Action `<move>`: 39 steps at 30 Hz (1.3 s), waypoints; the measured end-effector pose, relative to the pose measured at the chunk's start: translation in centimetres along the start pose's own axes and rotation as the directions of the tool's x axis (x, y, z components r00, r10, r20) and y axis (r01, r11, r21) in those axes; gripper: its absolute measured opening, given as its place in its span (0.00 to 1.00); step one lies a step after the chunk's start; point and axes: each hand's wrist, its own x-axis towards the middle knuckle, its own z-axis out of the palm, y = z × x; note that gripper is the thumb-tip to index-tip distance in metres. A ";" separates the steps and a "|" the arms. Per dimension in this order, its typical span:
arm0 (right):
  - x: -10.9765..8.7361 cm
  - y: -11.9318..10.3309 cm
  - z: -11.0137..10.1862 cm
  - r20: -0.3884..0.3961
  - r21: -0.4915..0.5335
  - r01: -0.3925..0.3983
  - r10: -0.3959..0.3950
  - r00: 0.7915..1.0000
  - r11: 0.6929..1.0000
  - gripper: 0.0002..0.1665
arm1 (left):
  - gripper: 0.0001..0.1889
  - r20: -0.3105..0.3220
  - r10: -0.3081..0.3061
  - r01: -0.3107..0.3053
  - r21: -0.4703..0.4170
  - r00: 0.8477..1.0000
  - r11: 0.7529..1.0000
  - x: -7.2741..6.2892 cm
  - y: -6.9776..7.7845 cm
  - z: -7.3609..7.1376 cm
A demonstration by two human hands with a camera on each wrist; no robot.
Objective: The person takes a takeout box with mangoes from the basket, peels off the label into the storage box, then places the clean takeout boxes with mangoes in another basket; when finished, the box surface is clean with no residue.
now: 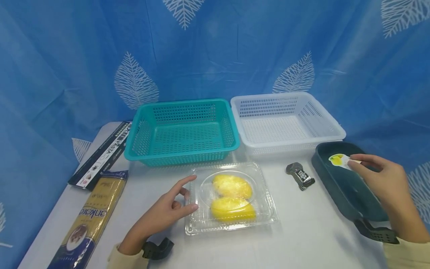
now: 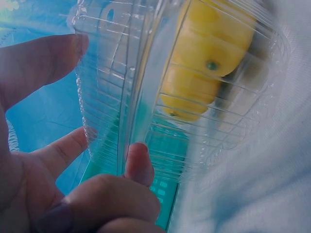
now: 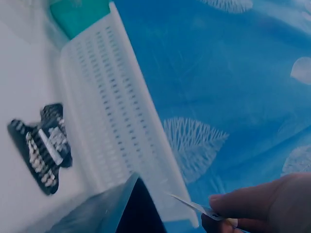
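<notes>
A teal basket [image 1: 183, 157] and a white basket [image 1: 292, 143] are standing side by side at the back of the table [image 1: 302, 231], with a blue curtain [image 1: 215, 56] hanging behind them. At the person's left, a black-and-white pasta box [image 1: 100, 157] is lying beside the teal basket, its near end meeting a gold-and-blue pasta packet [image 1: 89, 220]. A dark patterned object [image 1: 300, 175] is lying between the clear container [image 1: 268, 205] and the dark green tray [image 1: 354, 194], whose wall is partly blocking the right wrist view. The container is sitting in front of the baskets, nearer the teal one, with two yellow fruits [image 1: 231, 186] resting inside. The left hand [image 1: 168, 211] is holding its thumb and forefinger well apart and touching the container's left side, other fingers bending loosely. The right hand [image 1: 381, 177] is pinching a small card [image 1: 339, 160] between thumb and fingers above the tray; whether the card is touching the tray, one cannot tell. The container's thin, ribbed plastic is catching the light around an oval lid panel, the baskets are showing rows of slots, the tray is looking smooth and round-cornered, and the card is bearing a yellow fruit picture.
</notes>
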 end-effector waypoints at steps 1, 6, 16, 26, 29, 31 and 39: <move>0.0 0.2 0.0 0.002 -0.004 -0.010 0.010 1.000 1.000 0.38 | 0.42 0.000 -0.003 0.003 0.000 1.000 1.000 0.0 0.0 0.0; 0.3 1.4 -0.1 -0.018 -0.067 -0.055 0.054 0.998 0.996 0.34 | 0.42 -0.005 -0.010 0.010 0.005 1.000 1.000 0.0 0.1 0.0; 0.8 3.8 0.2 0.085 -0.211 -0.002 0.020 0.996 0.977 0.30 | 0.42 0.000 -0.006 0.006 0.005 1.000 1.000 0.0 0.2 -0.1; 1.3 5.6 0.0 0.152 -0.367 0.181 -0.134 0.979 0.913 0.21 | 0.42 0.010 -0.008 0.009 -0.009 1.000 1.000 -0.1 0.1 -0.1; 0.9 5.1 -0.1 0.124 -0.370 0.153 -0.114 0.986 0.917 0.22 | 0.41 0.009 0.001 0.000 -0.010 1.000 1.000 -0.1 0.1 -0.1; 0.6 4.5 -0.3 0.097 -0.366 0.145 -0.118 0.988 0.919 0.23 | 0.41 0.006 0.010 -0.010 -0.006 1.000 1.000 -0.2 0.1 -0.1; 0.7 -0.4 -0.8 0.063 -0.284 0.215 -0.205 0.977 0.935 0.31 | 0.41 -0.001 0.022 -0.022 0.006 1.000 1.000 -0.2 0.1 -0.1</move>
